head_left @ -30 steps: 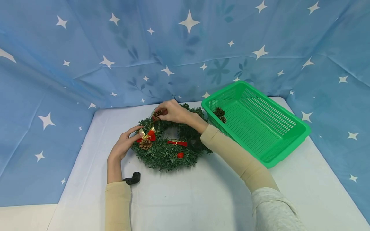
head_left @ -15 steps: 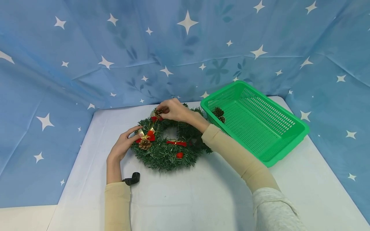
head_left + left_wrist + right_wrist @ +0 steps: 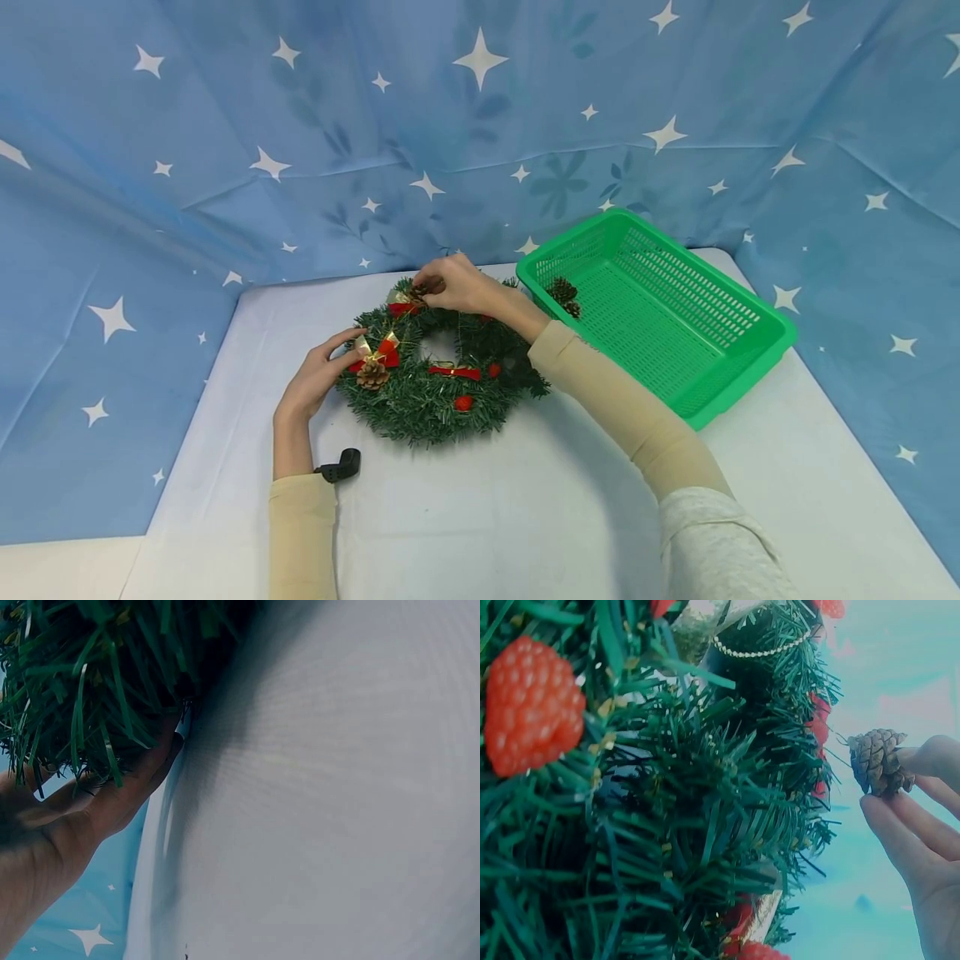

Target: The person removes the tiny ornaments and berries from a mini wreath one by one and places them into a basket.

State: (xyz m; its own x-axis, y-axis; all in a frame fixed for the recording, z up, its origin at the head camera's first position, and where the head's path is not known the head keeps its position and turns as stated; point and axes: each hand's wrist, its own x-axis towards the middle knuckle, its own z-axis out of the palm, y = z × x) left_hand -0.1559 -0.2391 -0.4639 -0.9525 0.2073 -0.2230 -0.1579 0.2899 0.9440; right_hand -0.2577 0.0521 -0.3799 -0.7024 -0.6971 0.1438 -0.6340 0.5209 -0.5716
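On the tabletop (image 3: 450, 517), a green wreath (image 3: 416, 412) is lying flat, with a hand working at each of two places on its ring. At its 9 o'clock, the left hand (image 3: 311, 379) is holding the outer edge, thumb and fingers bending about the greenery beside a red and gold bow (image 3: 388, 358) with a pinecone (image 3: 372, 374); this grip is probably steadying the ring while the other hand is working. How far the fingers are reaching underneath is hard to tell, since needles are hiding their tips.

Between the wreath's 11 and 12 o'clock, the right hand (image 3: 461, 287) is grasping a held cone (image 3: 880, 761) between thumb and fingertips. The hand seems to be pinching one end so that the other is facing the wreath unblocked. From the hand, the cone is lying towards 8 o'clock in the head view, right at the fingertips; the upper bow (image 3: 405, 308) is sitting just beyond it, also towards 8 o'clock. In the right wrist view, a gap is showing between cone and needles.

Off at the wreath's 2 to 3 o'clock, a green basket (image 3: 780, 337) is standing, likely so placed for easy reach; spare cones (image 3: 562, 292) are resting at its 9 o'clock end.
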